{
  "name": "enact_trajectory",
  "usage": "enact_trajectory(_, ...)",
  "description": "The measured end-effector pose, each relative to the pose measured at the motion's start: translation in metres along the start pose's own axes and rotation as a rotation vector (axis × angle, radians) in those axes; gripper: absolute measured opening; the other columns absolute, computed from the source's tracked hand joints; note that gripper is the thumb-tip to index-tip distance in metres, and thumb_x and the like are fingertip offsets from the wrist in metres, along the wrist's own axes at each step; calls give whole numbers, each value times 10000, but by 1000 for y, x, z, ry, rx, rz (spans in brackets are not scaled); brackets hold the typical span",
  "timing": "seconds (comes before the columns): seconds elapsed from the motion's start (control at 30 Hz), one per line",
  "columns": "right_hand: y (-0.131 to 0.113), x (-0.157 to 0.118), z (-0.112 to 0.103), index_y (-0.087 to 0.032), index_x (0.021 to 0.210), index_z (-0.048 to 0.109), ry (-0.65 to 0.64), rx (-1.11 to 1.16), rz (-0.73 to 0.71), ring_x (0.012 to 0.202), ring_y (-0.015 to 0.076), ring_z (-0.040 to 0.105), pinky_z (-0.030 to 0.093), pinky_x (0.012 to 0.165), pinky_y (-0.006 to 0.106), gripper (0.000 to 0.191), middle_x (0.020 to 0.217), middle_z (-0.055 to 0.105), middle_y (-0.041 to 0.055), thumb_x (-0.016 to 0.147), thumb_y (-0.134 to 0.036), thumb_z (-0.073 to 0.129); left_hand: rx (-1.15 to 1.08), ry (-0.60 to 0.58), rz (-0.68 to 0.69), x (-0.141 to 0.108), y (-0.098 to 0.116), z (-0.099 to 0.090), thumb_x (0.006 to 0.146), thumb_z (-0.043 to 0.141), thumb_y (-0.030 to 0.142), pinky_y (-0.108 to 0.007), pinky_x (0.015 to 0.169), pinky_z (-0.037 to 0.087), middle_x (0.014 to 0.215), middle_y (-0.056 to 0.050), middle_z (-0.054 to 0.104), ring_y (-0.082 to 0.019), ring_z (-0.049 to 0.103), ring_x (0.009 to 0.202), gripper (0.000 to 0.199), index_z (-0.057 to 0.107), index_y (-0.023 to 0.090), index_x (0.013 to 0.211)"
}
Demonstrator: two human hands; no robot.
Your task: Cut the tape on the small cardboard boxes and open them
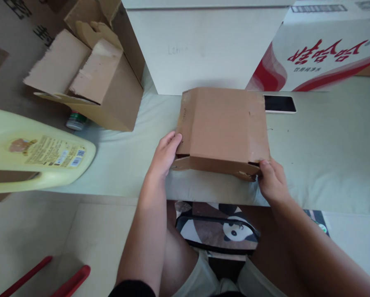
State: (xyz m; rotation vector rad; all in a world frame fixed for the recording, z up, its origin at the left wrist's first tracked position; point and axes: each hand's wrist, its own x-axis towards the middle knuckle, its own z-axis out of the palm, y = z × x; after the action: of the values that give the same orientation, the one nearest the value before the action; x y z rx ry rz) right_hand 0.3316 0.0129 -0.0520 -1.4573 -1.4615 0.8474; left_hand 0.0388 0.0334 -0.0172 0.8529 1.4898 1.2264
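Observation:
A brown cardboard box (224,123) lies low on the pale green cloth in front of me, its broad panel facing up. Along its near side a flap hangs loose, with small dark gaps at both front corners. My left hand (166,152) grips the left edge, thumb on top and fingers underneath or behind. At the near right corner my right hand (271,176) pinches the cardboard between thumb and fingers. The box's underside and contents are hidden.
Behind the box stand a white carton (203,49) and a red-and-white printed carton (324,53). A phone (280,104) lies to the right. At left are an opened cardboard box (110,90), a small can (76,120) and a yellow jug (55,152). Red handles (72,280) show at lower left.

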Motion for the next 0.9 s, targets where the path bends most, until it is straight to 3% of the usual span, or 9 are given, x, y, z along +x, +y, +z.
enact_trajectory(0.9,-2,1,0,-229,646,501,-5,-13,11,558,155,439,416,535,312,420,592,499,-1,886,-574,525,-24,-10,1,0,0,2,853,665,410,-255,628,405,715,16,573,-144,542,673,253,561,212,735)
